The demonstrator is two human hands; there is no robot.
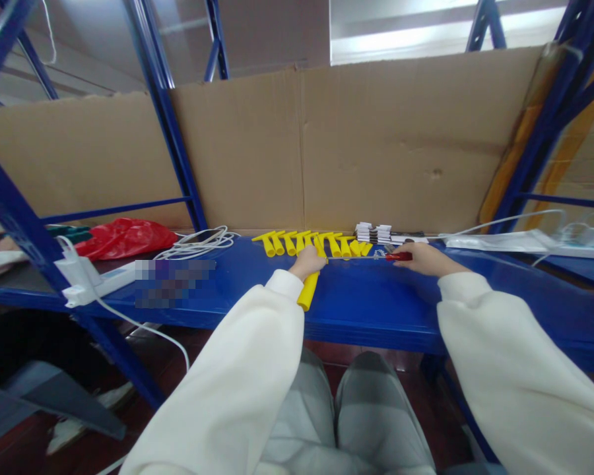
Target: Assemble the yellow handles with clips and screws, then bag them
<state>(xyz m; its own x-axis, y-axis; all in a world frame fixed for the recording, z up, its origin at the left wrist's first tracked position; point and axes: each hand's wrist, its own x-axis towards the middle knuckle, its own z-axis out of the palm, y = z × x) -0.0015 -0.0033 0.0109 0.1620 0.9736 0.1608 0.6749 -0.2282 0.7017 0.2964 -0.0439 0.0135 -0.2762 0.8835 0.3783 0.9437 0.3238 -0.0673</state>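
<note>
My left hand (pixel 307 262) is closed around a yellow T-shaped piece (pixel 307 293), whose round tubular handle points toward me over the blue shelf (pixel 366 297). In my right hand (pixel 418 257) is a screwdriver with a red handle (pixel 398 256). Its thin shaft runs left toward the yellow piece, but I cannot tell whether the tip touches it. Behind my hands lies a row of several similar yellow T-shaped pieces (pixel 290 244). Small white-and-black parts (pixel 373 233) are stacked at the back, left of my right hand.
A cardboard panel (pixel 376 145) closes off the back. To the left are a coiled white cable (pixel 202 244), a red plastic bag (pixel 129 239) and a white power strip (pixel 113 278). Blue uprights (pixel 165 119) frame the shelf. Part of another person shows at far left.
</note>
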